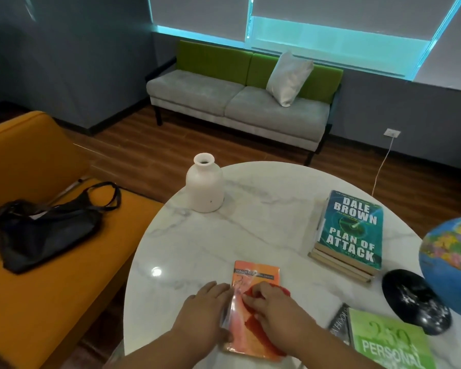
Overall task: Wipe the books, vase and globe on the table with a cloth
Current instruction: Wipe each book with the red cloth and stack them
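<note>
An orange paperback (261,272) lies flat near the front of the round white marble table (250,235). My left hand (202,312) rests against its left edge, fingers flat. My right hand (274,312) presses a red cloth (252,326) onto the cover. A white vase (205,183) stands upright at the table's far left. To the right, a teal book (353,230) tops a stack of books. The globe (453,265) on its black base (413,299) is at the right edge. A green book (389,339) lies on another book at front right.
An orange armchair (37,275) with a black bag (43,230) stands left of the table. A grey and green sofa (237,102) with a white pillow (289,78) sits under the window. A white cable (382,166) runs from a wall socket.
</note>
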Demonstrator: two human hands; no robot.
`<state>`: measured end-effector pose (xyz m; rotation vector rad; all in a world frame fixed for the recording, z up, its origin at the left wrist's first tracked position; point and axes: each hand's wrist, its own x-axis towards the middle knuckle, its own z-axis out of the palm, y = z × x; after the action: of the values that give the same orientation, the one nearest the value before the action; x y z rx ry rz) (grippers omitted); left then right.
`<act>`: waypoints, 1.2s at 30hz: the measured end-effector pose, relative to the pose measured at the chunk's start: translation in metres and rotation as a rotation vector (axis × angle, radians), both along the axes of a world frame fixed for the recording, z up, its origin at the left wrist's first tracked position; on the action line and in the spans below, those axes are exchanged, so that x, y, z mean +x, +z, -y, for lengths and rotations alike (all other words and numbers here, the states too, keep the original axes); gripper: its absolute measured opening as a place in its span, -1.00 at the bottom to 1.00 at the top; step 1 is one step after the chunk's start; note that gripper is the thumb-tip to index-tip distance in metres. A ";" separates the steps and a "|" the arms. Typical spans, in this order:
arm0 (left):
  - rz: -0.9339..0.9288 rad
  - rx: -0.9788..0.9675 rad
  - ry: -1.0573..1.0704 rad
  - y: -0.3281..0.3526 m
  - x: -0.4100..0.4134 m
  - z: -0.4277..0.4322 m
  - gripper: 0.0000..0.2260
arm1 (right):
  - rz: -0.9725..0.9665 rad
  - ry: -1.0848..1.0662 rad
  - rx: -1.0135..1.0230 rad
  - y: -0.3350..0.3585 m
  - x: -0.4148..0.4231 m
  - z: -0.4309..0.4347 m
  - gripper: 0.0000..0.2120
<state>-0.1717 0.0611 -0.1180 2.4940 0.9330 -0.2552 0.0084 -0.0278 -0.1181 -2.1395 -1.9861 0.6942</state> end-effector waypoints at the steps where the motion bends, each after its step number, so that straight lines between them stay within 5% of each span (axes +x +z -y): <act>1: -0.003 -0.005 -0.004 0.000 0.001 0.001 -0.18 | -0.032 -0.026 0.003 0.003 0.002 -0.001 -0.66; 6: -0.014 -0.011 -0.007 0.000 0.001 -0.002 -0.18 | 0.081 -0.029 -0.018 0.007 0.000 -0.010 -0.56; 16: -0.025 -0.024 -0.017 0.003 0.000 -0.001 -0.18 | 0.012 -0.059 -0.038 0.001 0.000 -0.012 -0.61; 21: -0.020 -0.042 -0.014 0.007 0.001 -0.002 -0.19 | 0.025 -0.281 0.012 0.001 0.015 -0.019 -0.62; 25: -0.022 -0.041 -0.008 0.006 0.000 -0.001 -0.19 | -0.001 -0.174 -0.042 0.000 0.010 -0.022 -0.61; 36: -0.026 -0.061 -0.004 0.008 -0.001 -0.002 -0.19 | 0.021 -0.292 -0.038 0.008 0.017 -0.038 -0.66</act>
<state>-0.1725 0.0636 -0.1103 2.4420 0.9170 -0.3138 0.0256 0.0099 -0.1102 -2.3991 -1.6305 0.6658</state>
